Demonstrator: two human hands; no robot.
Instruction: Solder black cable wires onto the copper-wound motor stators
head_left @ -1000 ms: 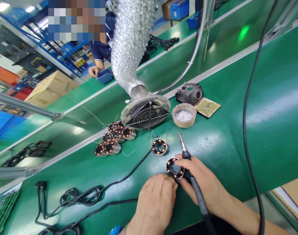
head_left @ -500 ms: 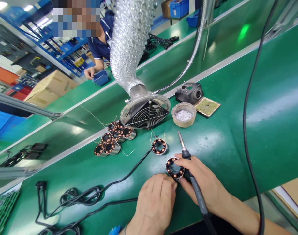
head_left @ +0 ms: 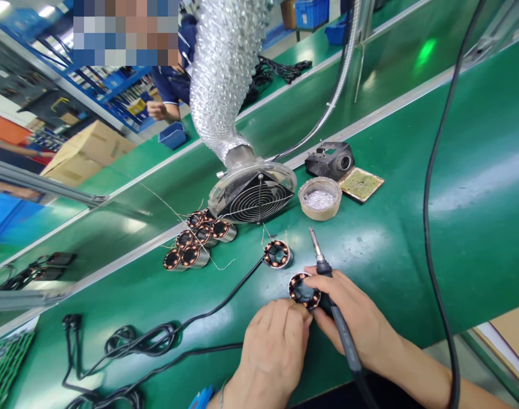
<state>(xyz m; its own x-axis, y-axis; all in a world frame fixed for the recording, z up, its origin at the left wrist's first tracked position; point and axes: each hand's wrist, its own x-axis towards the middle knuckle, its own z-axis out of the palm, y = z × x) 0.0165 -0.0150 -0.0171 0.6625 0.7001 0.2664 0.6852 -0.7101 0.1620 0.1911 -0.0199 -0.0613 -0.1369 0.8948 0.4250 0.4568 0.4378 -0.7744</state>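
My right hand (head_left: pixel 361 318) grips a ring-shaped motor stator (head_left: pixel 292 291) with copper windings, thumb and fingers on its right side. The same hand also holds a soldering iron (head_left: pixel 342 329), its tip pointing up and away. My left hand (head_left: pixel 272 346) is closed, fingertips pressed together at the stator's lower rim. A black power cord (head_left: pixel 200 351) runs into the left hand; its end is hidden there. Just beyond, a second stator (head_left: pixel 277 254) stands on the green bench with a cord leading to it and thin wires sticking up.
A fume extractor hood (head_left: pixel 255 196) hangs over the bench on a silver duct (head_left: pixel 225 74). Several stators (head_left: pixel 190 255) cluster to its left. On the right are a round solder pot (head_left: pixel 320 211), an iron stand (head_left: pixel 330 162) and a sponge tray (head_left: pixel 361 184). Across the bench is a co-worker (head_left: pixel 172 85).
My left hand has shifted slightly to the right and up, against the stator's rim. The right hand, stator and iron stay nearly still. The co-worker's hand has lifted off the blue bin.
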